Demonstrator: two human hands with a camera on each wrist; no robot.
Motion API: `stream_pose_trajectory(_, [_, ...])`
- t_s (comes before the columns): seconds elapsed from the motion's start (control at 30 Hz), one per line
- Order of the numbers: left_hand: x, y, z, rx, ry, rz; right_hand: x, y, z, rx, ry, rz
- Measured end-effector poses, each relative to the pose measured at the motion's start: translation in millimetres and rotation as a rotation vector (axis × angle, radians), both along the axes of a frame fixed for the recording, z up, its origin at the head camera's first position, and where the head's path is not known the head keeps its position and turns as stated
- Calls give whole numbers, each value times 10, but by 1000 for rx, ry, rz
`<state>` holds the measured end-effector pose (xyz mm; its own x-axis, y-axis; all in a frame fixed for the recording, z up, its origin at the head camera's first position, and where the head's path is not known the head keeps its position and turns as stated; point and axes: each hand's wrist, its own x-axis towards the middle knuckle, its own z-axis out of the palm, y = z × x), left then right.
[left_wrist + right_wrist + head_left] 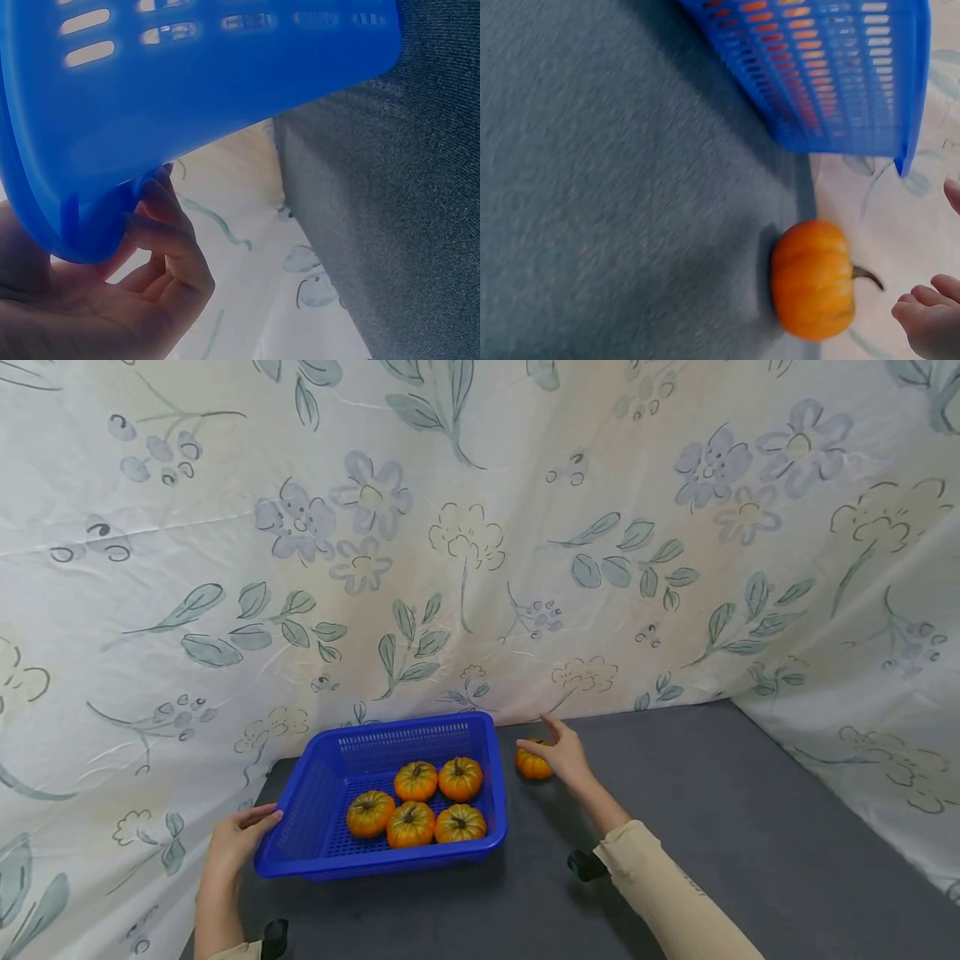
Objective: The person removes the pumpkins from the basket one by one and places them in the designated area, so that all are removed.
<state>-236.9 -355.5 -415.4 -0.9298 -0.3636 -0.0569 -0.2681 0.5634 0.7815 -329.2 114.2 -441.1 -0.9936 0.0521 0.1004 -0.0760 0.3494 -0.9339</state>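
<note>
A blue plastic basket with slotted walls stands on the dark table, holding several small orange pumpkins. My left hand grips its left rim; in the left wrist view the fingers curl under the lip. One more pumpkin sits on the table just right of the basket, its stem pointing up. Over that pumpkin is my right hand, thumb and fingers spread apart. In the right wrist view a gap shows between the stem of the pumpkin and the fingertips.
The dark grey table extends to the right of the basket. A floral cloth hangs behind the table, close to the basket's back edge, and continues down both sides. A dark band is at the right wrist.
</note>
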Motion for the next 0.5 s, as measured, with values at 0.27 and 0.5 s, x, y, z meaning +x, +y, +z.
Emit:
stream_pose_trajectory(0.27, [21, 15, 24, -4, -9, -23, 51, -177, 149, -12, -5, 29])
stream_pose_trajectory(0.5, [-93, -112, -124, 17, -9, 6, 131, -362, 260, -61, 6, 74])
